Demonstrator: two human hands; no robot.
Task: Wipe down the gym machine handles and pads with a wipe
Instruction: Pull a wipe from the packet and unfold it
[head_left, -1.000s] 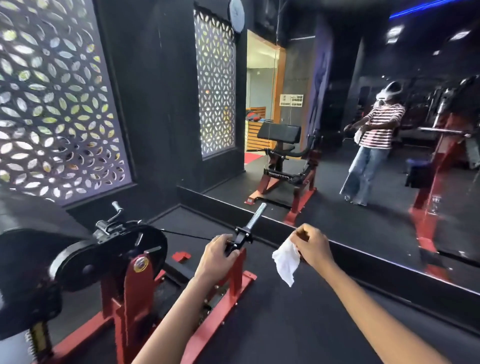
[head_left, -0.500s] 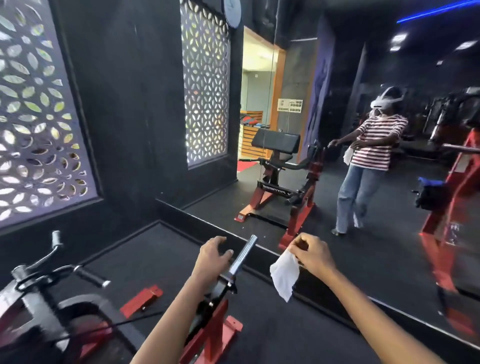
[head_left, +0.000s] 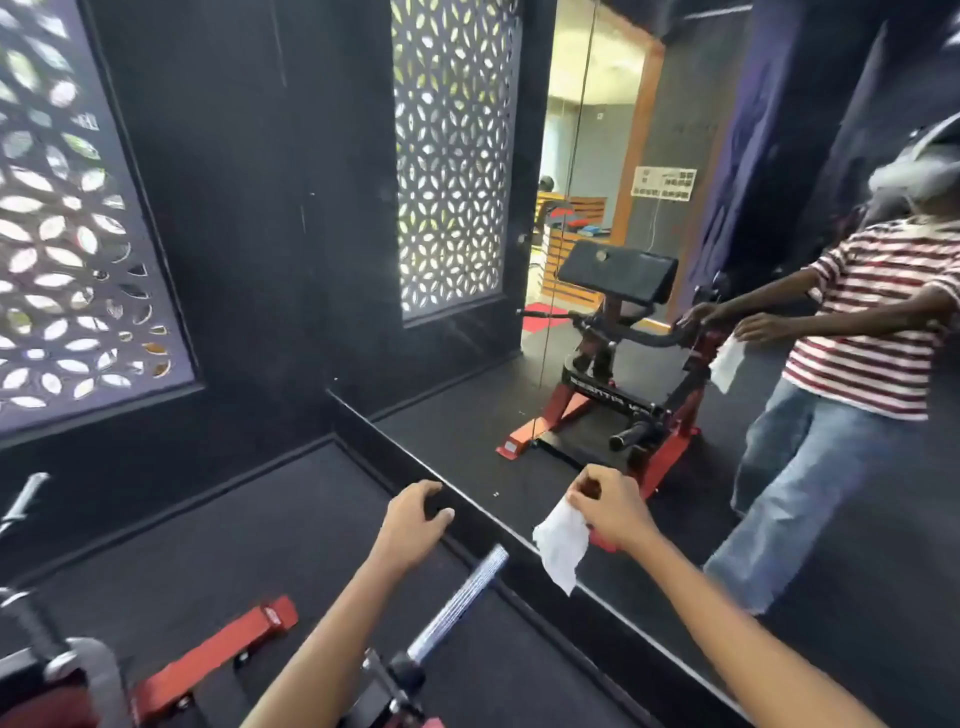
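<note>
Hanging from the right hand, the white wipe is being pinched at its top edge between thumb and fingers, which are being kept closed on it; the loose lower part is drooping free in the air, touching nothing. The knurled metal handle is lying just below and to the left of the wipe, angled up from the black and red frame at the bottom edge, and it is no longer being gripped. A moment earlier the left hand was wrapped around it; now that hand is being held above and beyond the bar's tip, curled half open and carrying nothing. With the bar freed along its length, it is judged that the handle is being cleared for wiping, and that no wiping contact is yet being made. Farther out, the dark floor is being met by a wall mirror, in which a red machine with a black pad and the person with the same wipe are being reflected. Patterned screens are being lit from behind on the black wall.
</note>
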